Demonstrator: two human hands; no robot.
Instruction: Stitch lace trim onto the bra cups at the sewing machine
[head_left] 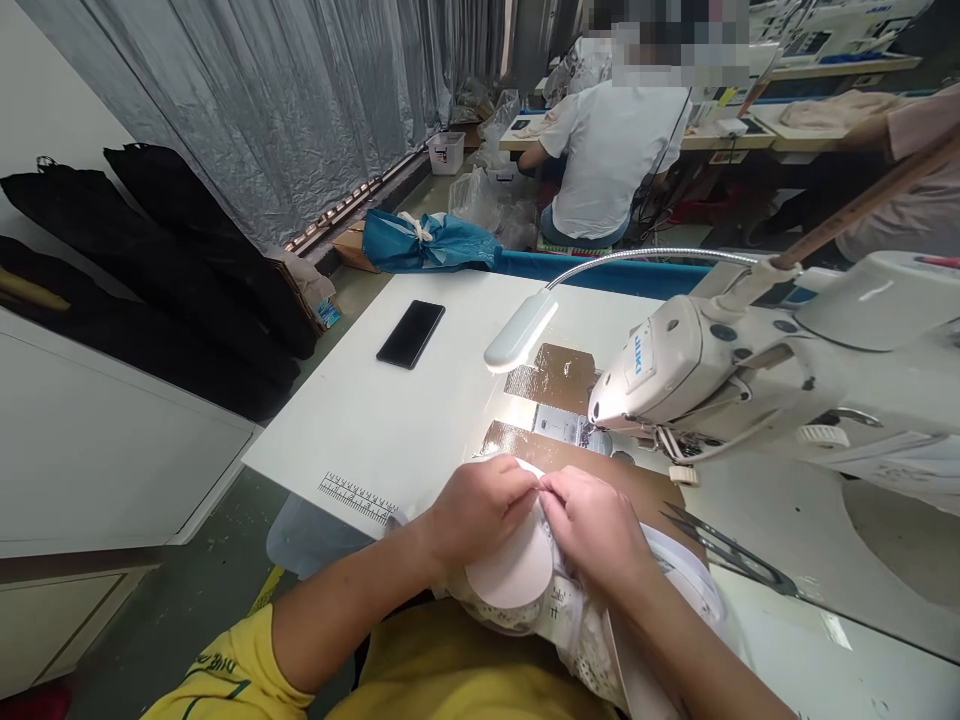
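Observation:
A white lace bra (589, 645) lies bunched at the table's near edge and over my lap, with a smooth pale cup (514, 570) facing up. My left hand (480, 508) is closed on the bra's edge at the top of the cup. Fingertips of my right hand (596, 522) pinch the same edge just beside it, so the two hands nearly touch. The exact bit between the fingers is hidden. Ahead and to the right stands a white sewing machine (660, 355), its needle area apart from the fabric. Dark scissors (731, 550) lie right of my right hand.
A black phone (411, 334) lies on the white table (337, 400), near a printed ruler (358, 497). A lamp (521, 330) on a bendy neck hangs over brown tape (562, 378). Behind the table are a blue bundle (431, 242) and a seated person (611, 150). Dark bags (165, 250) lean left.

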